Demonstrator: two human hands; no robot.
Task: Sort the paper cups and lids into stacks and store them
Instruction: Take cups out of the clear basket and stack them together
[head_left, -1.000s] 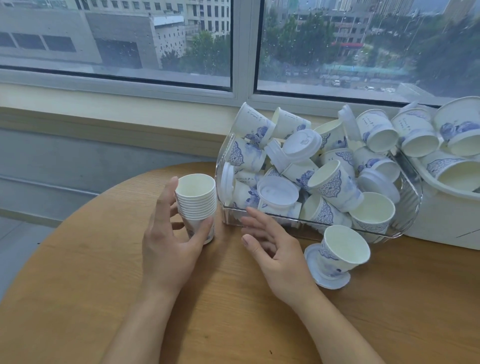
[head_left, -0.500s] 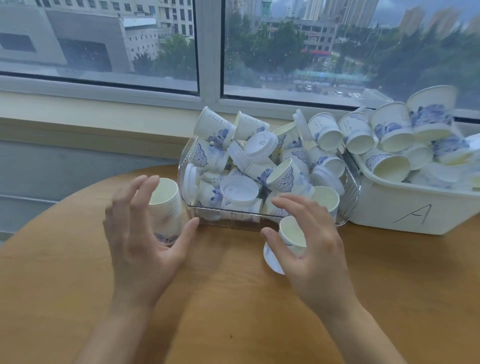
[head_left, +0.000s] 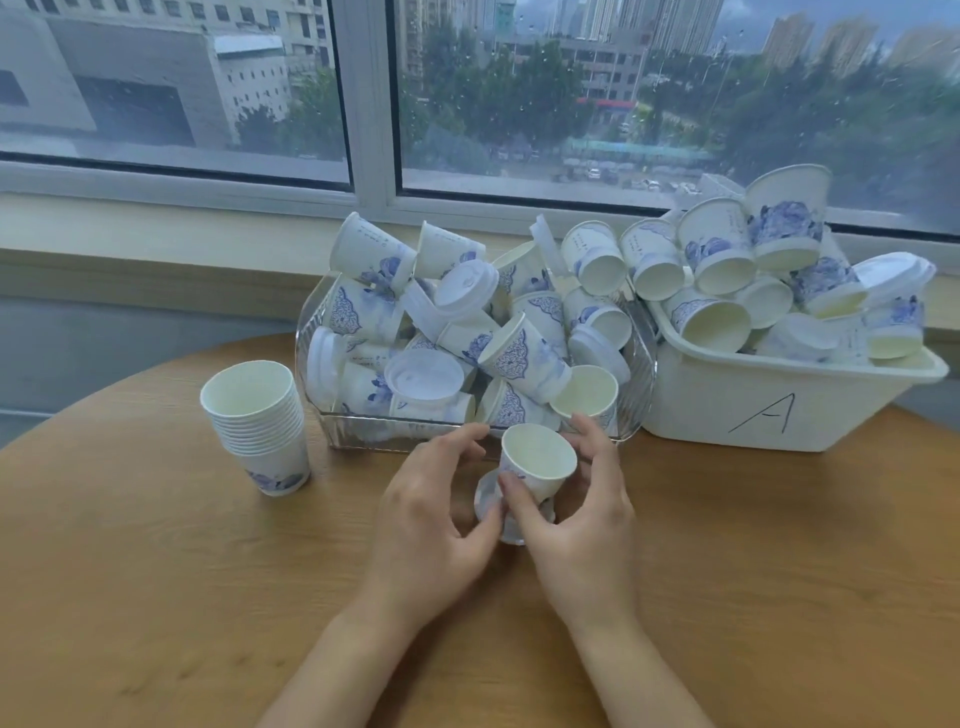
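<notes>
Early in sorting: one cup stack (head_left: 258, 426) done left of clear bin (head_left: 638, 374), both hands, right hand (head_left: 576, 525) and left hand (head_left: 431, 525), pinching loose cup (head_left: 535, 465) on lid (head_left: 488, 501) just front of bin, bin and white tub (head_left: 779, 410) still heaped unsorted.

Both forearms reach forward, the left hand (head_left: 431, 525) and right hand (head_left: 582, 525) close together, fingers curled inward.
</notes>
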